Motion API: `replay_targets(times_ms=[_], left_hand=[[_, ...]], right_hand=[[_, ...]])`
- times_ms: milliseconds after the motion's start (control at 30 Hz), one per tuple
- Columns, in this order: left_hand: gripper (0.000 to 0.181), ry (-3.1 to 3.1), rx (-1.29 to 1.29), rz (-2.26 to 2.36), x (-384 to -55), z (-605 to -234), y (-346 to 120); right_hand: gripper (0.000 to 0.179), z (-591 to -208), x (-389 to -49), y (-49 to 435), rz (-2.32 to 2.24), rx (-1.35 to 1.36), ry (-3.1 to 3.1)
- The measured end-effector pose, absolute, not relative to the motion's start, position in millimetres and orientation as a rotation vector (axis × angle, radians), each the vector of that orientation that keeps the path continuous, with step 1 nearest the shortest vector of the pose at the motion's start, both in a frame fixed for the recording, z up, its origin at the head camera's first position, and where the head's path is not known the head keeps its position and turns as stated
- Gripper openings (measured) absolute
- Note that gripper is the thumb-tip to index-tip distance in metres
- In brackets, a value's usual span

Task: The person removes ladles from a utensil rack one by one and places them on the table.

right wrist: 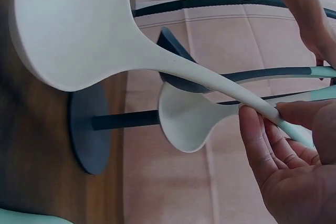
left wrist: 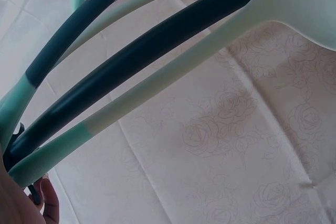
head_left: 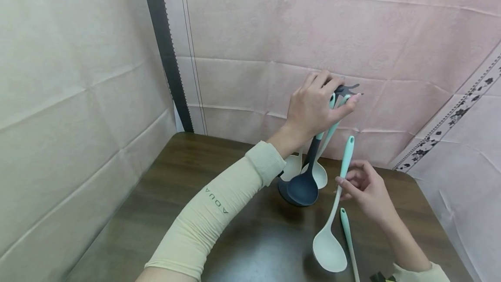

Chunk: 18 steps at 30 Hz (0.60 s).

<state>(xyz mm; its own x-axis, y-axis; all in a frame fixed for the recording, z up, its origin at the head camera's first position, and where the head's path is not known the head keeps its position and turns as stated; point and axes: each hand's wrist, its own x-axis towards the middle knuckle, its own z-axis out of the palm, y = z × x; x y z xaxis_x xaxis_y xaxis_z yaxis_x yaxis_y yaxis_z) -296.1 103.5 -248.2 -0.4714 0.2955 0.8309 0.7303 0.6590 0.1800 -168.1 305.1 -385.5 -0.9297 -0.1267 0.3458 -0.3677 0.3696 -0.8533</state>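
Observation:
My right hand [head_left: 365,190] pinches the handle of a white ladle [head_left: 330,250] with a mint grip, thumb against fingers. Its bowl hangs low over the table, and the right wrist view shows the pinch where white meets mint. At the back, my left hand [head_left: 315,103] grips the hooked top of a dark utensil stand [head_left: 348,89], thumb in front; its fingertips are partly hidden. From the stand hang a navy ladle [head_left: 303,189], a white spoon-shaped utensil [head_left: 321,176] and another white utensil [head_left: 291,166], partly covered by the left sleeve.
A mint-handled utensil [head_left: 349,238] lies on the brown wooden table [head_left: 164,212], right of the held ladle, its far end out of view. The stand's round dark base [right wrist: 89,140] rests near the table's back. Pale fabric walls [head_left: 235,21] rise behind and at both sides.

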Motion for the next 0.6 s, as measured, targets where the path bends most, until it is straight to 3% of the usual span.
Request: replay_targets(times_ms=[600], left_hand=[[0.055, -2.062, -0.803, -0.686, -297.3, -248.7, 103.0]], right_hand=[[0.04, -417.5, -164.7, 307.1, 1.701, 0.289, -2.525]])
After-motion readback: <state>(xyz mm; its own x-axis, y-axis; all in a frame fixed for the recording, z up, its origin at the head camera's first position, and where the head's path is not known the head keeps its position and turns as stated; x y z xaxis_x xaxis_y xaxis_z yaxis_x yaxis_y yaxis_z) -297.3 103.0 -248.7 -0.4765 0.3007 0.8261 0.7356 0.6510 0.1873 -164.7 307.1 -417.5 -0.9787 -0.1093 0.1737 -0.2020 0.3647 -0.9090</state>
